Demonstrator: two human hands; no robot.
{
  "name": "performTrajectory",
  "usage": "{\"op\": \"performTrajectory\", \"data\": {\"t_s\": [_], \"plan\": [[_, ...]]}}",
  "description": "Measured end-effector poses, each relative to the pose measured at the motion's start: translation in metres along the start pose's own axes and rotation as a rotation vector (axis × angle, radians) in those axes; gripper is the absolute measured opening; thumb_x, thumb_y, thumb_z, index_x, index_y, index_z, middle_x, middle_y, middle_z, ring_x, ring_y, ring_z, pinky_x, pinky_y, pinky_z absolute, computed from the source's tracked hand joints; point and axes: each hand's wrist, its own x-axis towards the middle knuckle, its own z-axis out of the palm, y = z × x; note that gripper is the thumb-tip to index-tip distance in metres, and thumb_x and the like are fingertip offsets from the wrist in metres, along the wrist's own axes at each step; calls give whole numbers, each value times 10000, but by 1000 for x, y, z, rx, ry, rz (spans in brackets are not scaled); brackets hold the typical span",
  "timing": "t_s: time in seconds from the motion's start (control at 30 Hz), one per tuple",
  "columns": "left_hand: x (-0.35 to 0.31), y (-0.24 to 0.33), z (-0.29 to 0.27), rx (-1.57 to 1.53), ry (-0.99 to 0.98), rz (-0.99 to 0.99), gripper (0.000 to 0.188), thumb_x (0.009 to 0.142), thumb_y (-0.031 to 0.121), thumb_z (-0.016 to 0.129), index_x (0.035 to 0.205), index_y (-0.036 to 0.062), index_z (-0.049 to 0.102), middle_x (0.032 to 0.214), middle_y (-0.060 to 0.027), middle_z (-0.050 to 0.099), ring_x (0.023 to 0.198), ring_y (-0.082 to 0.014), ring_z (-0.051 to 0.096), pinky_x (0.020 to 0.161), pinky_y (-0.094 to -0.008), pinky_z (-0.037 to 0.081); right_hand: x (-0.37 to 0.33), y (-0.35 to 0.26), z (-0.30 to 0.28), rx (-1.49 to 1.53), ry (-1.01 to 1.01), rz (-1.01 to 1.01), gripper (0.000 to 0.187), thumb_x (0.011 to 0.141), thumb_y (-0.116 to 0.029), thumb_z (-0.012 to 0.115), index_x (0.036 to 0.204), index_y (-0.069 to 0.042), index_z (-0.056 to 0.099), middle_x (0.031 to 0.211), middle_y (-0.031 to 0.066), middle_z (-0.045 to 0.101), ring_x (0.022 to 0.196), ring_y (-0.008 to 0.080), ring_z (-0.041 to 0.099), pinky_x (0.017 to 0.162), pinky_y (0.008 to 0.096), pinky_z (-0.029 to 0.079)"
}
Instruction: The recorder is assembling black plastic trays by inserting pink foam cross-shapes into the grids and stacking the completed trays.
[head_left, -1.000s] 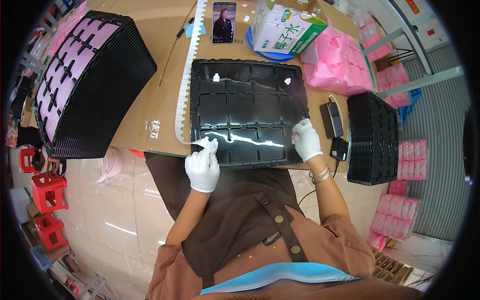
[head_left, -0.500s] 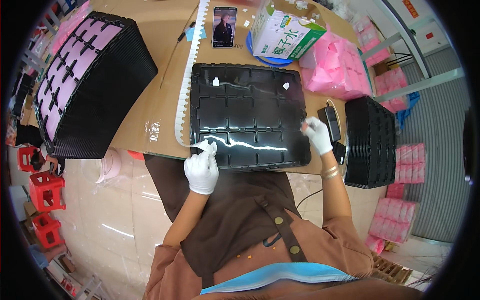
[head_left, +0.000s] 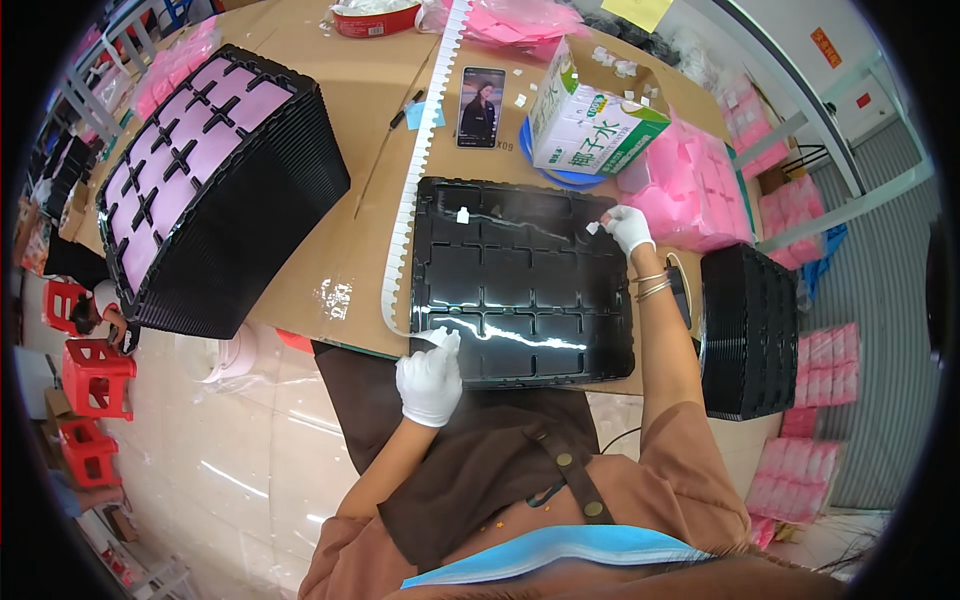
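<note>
A black moulded plastic tray (head_left: 525,290) with shallow rectangular recesses lies in front of me. My left hand (head_left: 430,385), in a white glove, pinches the near end of a long white notched strip (head_left: 404,230) at the tray's near left corner. That strip curves down the tray's left side from the far edge of the table. At the far right corner, the fingertips of my gloved right hand (head_left: 628,228) close at a small white tab (head_left: 592,228). A second white tab (head_left: 462,215) sits on the tray's far left part.
Left stands a tall stack of black trays (head_left: 235,215) with lilac sheets on top; another black stack (head_left: 748,330) is at right. Behind the tray are a phone (head_left: 481,108), an open carton (head_left: 600,125) and pink bagged bundles (head_left: 685,185). A pen-like tool (head_left: 398,115) lies beyond.
My right hand has moved from the tray's right edge to the far right tab. My left hand stays at the strip's end. The whole view has shifted, so everything appears lower and farther right.
</note>
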Motion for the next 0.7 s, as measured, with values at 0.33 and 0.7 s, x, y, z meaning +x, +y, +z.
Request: {"op": "performTrajectory", "data": {"t_s": [0.33,0.7], "plan": [[-1,-2,0,-13,8,6,305,744,66,691,1035,155,665,576,-32,421,519,-233,434,539,-374,335,-24,-40,23,-630,187,-5,146,812,-188,625,890,-76,676,891,163,685,867,337,661,789,431,515],[0,-1,-6,-19,-71,-10,220,799,54,666,1007,115,625,690,-18,567,580,-215,490,576,-363,360,-65,-29,32,95,267,-335,70,801,58,524,783,1,561,741,112,589,704,220,662,690,321,518]]}}
